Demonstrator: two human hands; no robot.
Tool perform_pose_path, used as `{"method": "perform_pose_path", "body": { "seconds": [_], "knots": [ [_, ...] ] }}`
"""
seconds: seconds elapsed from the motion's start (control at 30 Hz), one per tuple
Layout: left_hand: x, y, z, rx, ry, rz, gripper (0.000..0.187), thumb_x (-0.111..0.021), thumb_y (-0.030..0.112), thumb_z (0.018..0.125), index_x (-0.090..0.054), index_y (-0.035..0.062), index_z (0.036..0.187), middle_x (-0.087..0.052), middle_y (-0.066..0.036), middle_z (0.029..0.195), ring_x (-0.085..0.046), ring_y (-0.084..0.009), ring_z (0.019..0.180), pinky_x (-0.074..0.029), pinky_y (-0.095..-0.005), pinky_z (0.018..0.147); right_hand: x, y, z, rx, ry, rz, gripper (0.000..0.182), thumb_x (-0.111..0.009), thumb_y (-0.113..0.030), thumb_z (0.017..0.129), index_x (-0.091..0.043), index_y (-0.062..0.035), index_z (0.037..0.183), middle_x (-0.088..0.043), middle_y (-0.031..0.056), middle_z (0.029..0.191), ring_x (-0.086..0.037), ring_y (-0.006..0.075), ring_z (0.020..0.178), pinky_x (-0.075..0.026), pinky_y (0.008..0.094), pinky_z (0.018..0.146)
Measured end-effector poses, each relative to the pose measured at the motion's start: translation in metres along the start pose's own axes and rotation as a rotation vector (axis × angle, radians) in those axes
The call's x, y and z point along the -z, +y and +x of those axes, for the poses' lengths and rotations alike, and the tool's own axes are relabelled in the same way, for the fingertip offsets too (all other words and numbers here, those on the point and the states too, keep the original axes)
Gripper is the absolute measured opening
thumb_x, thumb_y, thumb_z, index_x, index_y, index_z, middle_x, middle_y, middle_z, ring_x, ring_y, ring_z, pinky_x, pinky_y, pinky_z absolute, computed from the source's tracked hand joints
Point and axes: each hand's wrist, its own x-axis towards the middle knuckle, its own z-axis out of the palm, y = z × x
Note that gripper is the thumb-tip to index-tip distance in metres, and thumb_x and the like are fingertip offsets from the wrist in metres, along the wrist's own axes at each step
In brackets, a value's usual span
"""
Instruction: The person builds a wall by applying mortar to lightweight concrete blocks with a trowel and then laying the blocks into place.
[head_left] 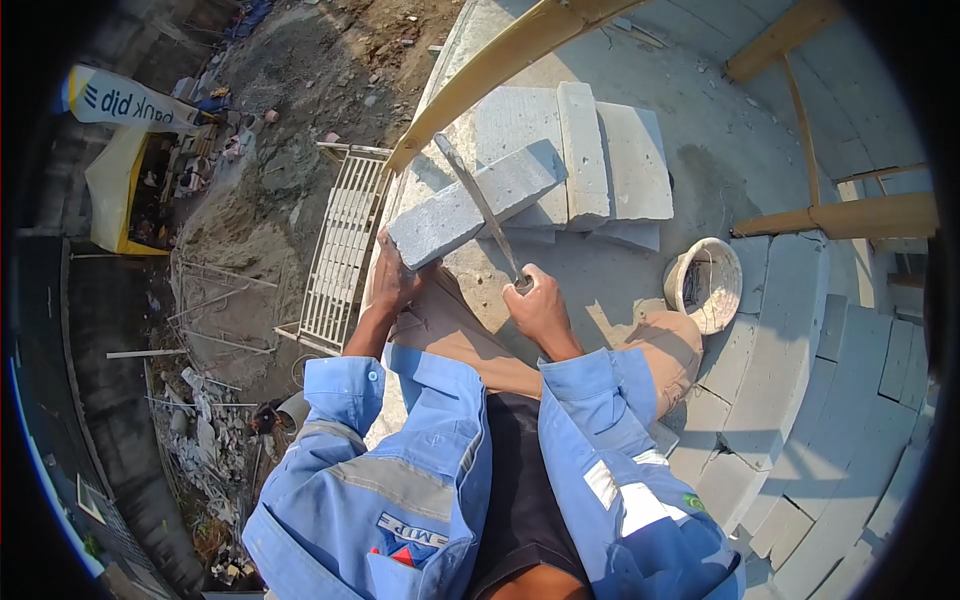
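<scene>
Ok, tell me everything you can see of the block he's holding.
The block is a long, light grey rectangular piece, rough and porous like aerated concrete. It lies tilted, its lower left end gripped by the left hand above the knee, its upper right end over the stacked blocks. The blade of the tool held in the right hand crosses its middle. Its edges look whole; no cut is visible.

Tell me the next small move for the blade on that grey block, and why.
Probably draw the long metal blade back across the rectangular grey concrete block. The right hand grips its handle, the blade lies across the block's top face, and the left hand steadies the block's near end.
</scene>
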Motion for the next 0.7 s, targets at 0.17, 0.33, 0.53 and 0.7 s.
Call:
{"method": "perform_pose_path", "body": {
  "seconds": [0.17,0.33,0.53,0.7],
  "knots": [
    [-0.005,-0.004,-0.002,-0.227,0.121,0.103,0.074,-0.076,0.014,0.087,-0.033,-0.0064,0.143,-0.059,-0.025,0.126,-0.058,-0.0419,0.116,-0.036,-0.0481,0.109,0.009,-0.012,-0.021,0.002,0.086,0.169,0.024,-0.068,-0.017,0.080,-0.053,0.0014,0.080,-0.061,0.0262,0.070,-0.064,0.0446,0.070,-0.048,0.0472,0.059],
    [0.000,0.002,0.000,0.027,-0.047,-0.006,0.073,-0.075,0.013,0.088,-0.033,-0.0056,0.144,-0.059,-0.024,0.129,-0.056,-0.0420,0.119,-0.029,-0.0480,0.115,-0.009,0.016,-0.007,0.180,0.223,0.073,0.021,-0.068,-0.015,0.084,-0.054,-0.0002,0.077,-0.055,0.0121,0.061,-0.055,0.0308,0.056,-0.044,0.0407,0.055],
    [-0.003,0.010,-0.008,-0.168,0.090,0.165,0.071,-0.077,0.019,0.086,-0.034,0.0002,0.139,-0.060,-0.022,0.118,-0.062,-0.0348,0.105,-0.046,-0.0397,0.094,0.015,-0.013,-0.023,0.217,0.272,0.273,0.021,-0.067,-0.014,0.086,-0.050,-0.0026,0.080,-0.055,0.0165,0.060,-0.059,0.0370,0.053,-0.044,0.0429,0.051],
    [-0.008,-0.004,-0.001,-0.181,0.075,0.120,0.071,-0.077,0.018,0.086,-0.034,0.0002,0.139,-0.058,-0.022,0.122,-0.060,-0.0340,0.107,-0.046,-0.0392,0.094,-0.002,0.017,-0.008,0.030,0.051,0.096,0.024,-0.067,-0.017,0.084,-0.051,0.0005,0.078,-0.061,0.0196,0.066,-0.061,0.0384,0.056,-0.046,0.0444,0.052]
  ]
}}
